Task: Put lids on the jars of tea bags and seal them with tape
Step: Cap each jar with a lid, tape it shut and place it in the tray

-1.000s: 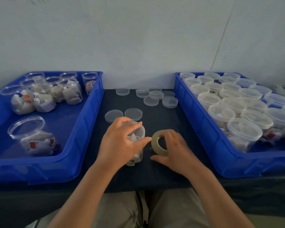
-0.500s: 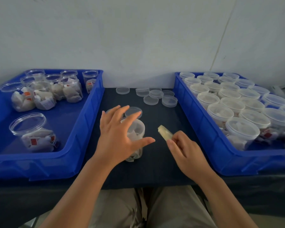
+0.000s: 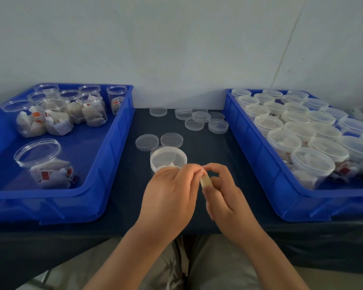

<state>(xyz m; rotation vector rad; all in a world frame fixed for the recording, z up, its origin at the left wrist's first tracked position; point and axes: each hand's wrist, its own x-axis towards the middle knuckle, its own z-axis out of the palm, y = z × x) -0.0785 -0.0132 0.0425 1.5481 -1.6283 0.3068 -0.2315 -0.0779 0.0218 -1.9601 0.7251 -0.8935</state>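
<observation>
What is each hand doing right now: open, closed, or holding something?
Left hand: fingers curled, fingertips seemingly pinching at the tape.
Right hand: closed, holding the tape.

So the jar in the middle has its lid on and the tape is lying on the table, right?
Not quite. The jar does have its lid on, but the tape isn't lying on the table: the right hand holds it, as the head view shows.
</observation>
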